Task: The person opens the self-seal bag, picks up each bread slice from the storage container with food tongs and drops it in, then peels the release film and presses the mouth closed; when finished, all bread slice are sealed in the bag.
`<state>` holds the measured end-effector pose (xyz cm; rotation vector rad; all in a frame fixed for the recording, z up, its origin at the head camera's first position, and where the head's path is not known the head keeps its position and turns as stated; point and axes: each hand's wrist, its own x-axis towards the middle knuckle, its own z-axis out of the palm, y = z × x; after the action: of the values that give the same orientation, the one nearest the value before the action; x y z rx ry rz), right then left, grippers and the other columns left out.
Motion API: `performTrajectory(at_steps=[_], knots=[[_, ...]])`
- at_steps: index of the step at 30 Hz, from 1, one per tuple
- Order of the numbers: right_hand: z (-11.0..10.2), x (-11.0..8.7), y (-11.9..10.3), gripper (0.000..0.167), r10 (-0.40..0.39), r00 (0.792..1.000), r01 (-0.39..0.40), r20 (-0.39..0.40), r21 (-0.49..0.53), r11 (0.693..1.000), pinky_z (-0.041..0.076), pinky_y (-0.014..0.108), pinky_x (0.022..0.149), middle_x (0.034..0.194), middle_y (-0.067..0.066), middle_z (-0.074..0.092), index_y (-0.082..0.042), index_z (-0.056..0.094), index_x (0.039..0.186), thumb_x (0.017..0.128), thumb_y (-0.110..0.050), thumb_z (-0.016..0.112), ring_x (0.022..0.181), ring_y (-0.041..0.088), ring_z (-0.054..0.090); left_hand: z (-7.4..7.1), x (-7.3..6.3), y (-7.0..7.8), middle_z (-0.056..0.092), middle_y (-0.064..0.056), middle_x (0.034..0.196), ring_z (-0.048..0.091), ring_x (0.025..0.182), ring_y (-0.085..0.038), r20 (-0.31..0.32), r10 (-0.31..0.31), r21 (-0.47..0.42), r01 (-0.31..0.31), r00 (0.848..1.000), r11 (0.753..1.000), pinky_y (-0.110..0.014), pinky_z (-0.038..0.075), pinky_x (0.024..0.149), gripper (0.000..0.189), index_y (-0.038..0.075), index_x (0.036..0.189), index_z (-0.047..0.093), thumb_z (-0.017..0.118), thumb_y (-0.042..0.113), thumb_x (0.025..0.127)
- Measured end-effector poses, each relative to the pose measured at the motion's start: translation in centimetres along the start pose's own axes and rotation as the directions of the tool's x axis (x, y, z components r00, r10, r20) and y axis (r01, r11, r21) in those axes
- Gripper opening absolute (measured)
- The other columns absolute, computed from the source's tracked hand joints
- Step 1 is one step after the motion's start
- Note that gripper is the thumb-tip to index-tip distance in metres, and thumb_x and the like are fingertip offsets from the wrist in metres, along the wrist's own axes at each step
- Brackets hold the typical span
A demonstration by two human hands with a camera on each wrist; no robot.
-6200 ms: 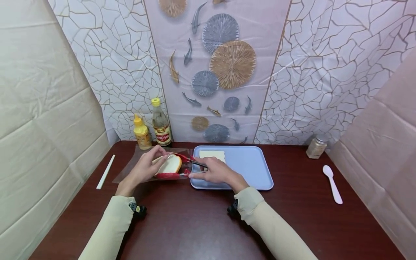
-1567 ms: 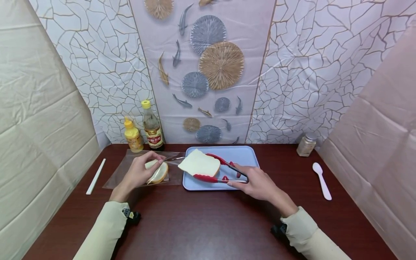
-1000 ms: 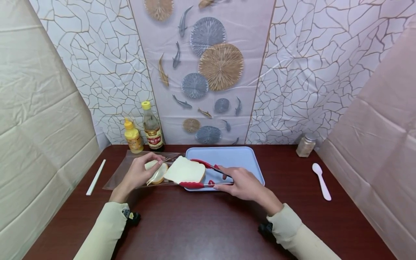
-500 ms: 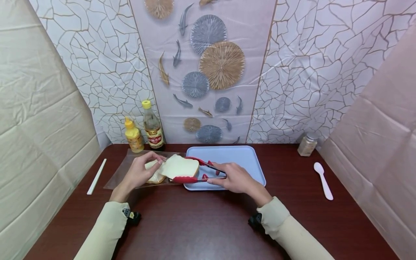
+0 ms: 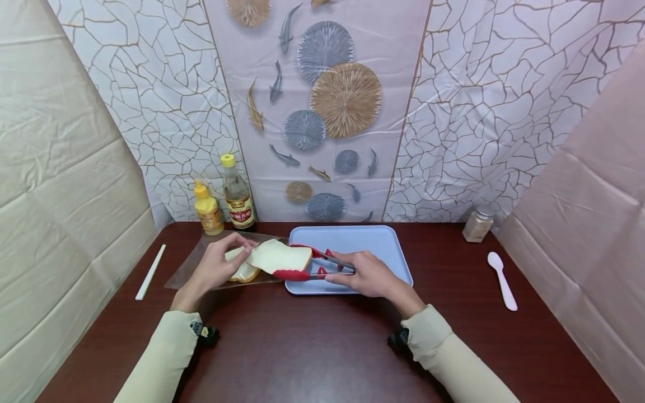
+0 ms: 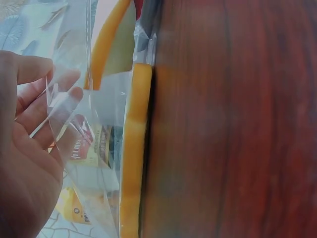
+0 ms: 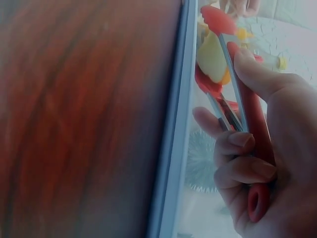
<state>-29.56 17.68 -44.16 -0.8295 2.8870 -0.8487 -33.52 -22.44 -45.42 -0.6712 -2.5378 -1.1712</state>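
Observation:
My left hand (image 5: 214, 267) pinches the upper edge of a clear plastic bag (image 6: 106, 109) and holds its mouth up. Inside the bag a slice of bread (image 6: 134, 158) lies flat on the table, its brown crust facing the left wrist camera. My right hand (image 5: 370, 274) grips red-tipped tongs (image 7: 250, 104), fingers wrapped round the handles. Between the tong tips is a second slice of bread (image 5: 282, 257), raised at the bag's mouth and overlapping the bagged slice in the head view. Its left end reaches the left fingertips in that view.
A blue tray (image 5: 363, 240) lies beneath the tongs. Behind the bag stand a yellow squeeze bottle (image 5: 208, 211) and a sauce bottle (image 5: 239, 198). A white stick (image 5: 150, 272) lies at left. A glass jar (image 5: 477, 224) and a white spoon (image 5: 502, 281) are at right.
Over the last seconds the right hand has carried the tonged bread slice left from over the tray to the bag's mouth. The left hand keeps its pinch on the bag. The tray's slice is gone.

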Motion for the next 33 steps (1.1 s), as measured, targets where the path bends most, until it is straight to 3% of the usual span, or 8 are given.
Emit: performTrajectory(at_steps=[4, 10, 13, 15, 20, 23, 27, 33], knots=[[0.4, 0.2, -0.5, 0.073, -0.024, 1.000, 0.024, -0.009, -0.028, 0.999, 0.050, 0.032, 0.079, 0.100, 0.008, 0.078, -0.017, 0.058, 0.156, 0.099, -0.060, 0.074, 0.084, 0.014, 0.060, 0.1, 0.0, 0.0, 0.082, 0.001, 0.121, 0.074, 0.122, -0.026, 0.000, 0.007, -0.008, -0.007, 1.000, 1.000, -0.057, 0.056, 0.110, 0.008, 0.020, 0.104, 0.070, 0.072, 0.027, 0.107], [1.2, 1.3, -1.5, 0.074, -0.044, 0.999, 0.044, -0.013, -0.054, 0.998, 0.052, 0.034, 0.082, 0.098, 0.006, 0.078, -0.019, 0.058, 0.156, 0.098, -0.062, 0.073, 0.090, 0.016, 0.064, 0.0, -0.1, 0.1, 0.082, -0.001, 0.122, 0.075, 0.123, -0.028, 0.005, -0.007, 0.008, 0.007, 1.000, 1.000, -0.057, 0.056, 0.110, 0.007, 0.020, 0.105, 0.070, 0.072, 0.027, 0.107], [1.7, 2.0, -2.2, 0.074, -0.056, 0.998, 0.055, -0.019, -0.070, 0.996, 0.055, 0.036, 0.085, 0.121, 0.005, 0.080, -0.020, 0.059, 0.156, 0.098, -0.063, 0.073, 0.098, 0.017, 0.068, 0.0, -0.1, 0.2, 0.082, -0.002, 0.122, 0.075, 0.123, -0.028, 0.006, -0.013, 0.005, 0.013, 1.000, 1.000, -0.057, 0.056, 0.111, 0.006, 0.019, 0.105, 0.070, 0.073, 0.025, 0.106], [2.0, 2.4, -2.6, 0.074, -0.062, 0.998, 0.060, -0.019, -0.073, 0.995, 0.056, 0.037, 0.086, 0.127, 0.006, 0.079, -0.020, 0.058, 0.156, 0.098, -0.062, 0.073, 0.101, 0.018, 0.069, 0.0, -0.1, 0.3, 0.082, -0.002, 0.122, 0.075, 0.122, -0.028, 0.008, -0.015, -0.005, 0.015, 1.000, 1.000, -0.058, 0.056, 0.111, 0.007, 0.019, 0.106, 0.070, 0.073, 0.025, 0.106], [2.8, 3.6, -3.5, 0.076, -0.066, 0.998, 0.065, -0.014, -0.071, 0.995, 0.051, 0.033, 0.076, 0.091, 0.000, 0.074, -0.019, 0.057, 0.157, 0.097, -0.062, 0.075, 0.086, 0.015, 0.061, -0.1, 0.0, 0.4, 0.081, -0.005, 0.121, 0.074, 0.119, -0.029, 0.017, -0.025, -0.035, 0.026, 1.000, 0.999, -0.061, 0.054, 0.113, 0.011, 0.018, 0.107, 0.070, 0.072, 0.029, 0.106], [3.2, 4.2, -4.0, 0.077, -0.067, 0.998, 0.065, -0.014, -0.080, 0.995, 0.049, 0.030, 0.072, 0.082, -0.005, 0.067, -0.019, 0.057, 0.157, 0.097, -0.063, 0.075, 0.080, 0.013, 0.057, -0.2, 0.0, 0.5, 0.081, -0.005, 0.120, 0.073, 0.119, -0.027, 0.020, -0.026, -0.037, 0.027, 0.999, 0.999, -0.062, 0.052, 0.114, 0.012, 0.018, 0.108, 0.069, 0.072, 0.029, 0.107], [3.6, 4.9, -4.6, 0.077, -0.065, 0.998, 0.064, -0.009, -0.073, 0.995, 0.050, 0.029, 0.071, 0.091, -0.005, 0.073, -0.020, 0.056, 0.158, 0.097, -0.064, 0.074, 0.078, 0.012, 0.058, -0.2, 0.1, 0.4, 0.081, -0.003, 0.120, 0.073, 0.120, -0.027, 0.020, -0.016, -0.033, 0.017, 1.000, 0.999, -0.062, 0.051, 0.115, 0.011, 0.018, 0.108, 0.069, 0.071, 0.029, 0.107], [4.2, 6.0, -5.1, 0.078, -0.077, 0.997, 0.075, -0.019, -0.064, 0.995, 0.049, 0.028, 0.067, 0.089, -0.007, 0.072, -0.020, 0.056, 0.158, 0.096, -0.064, 0.074, 0.070, 0.011, 0.055, -0.3, 0.1, 0.4, 0.081, -0.003, 0.120, 0.073, 0.123, -0.027, 0.013, -0.005, -0.046, 0.006, 1.000, 0.999, -0.062, 0.050, 0.116, 0.010, 0.018, 0.108, 0.069, 0.070, 0.027, 0.108]])
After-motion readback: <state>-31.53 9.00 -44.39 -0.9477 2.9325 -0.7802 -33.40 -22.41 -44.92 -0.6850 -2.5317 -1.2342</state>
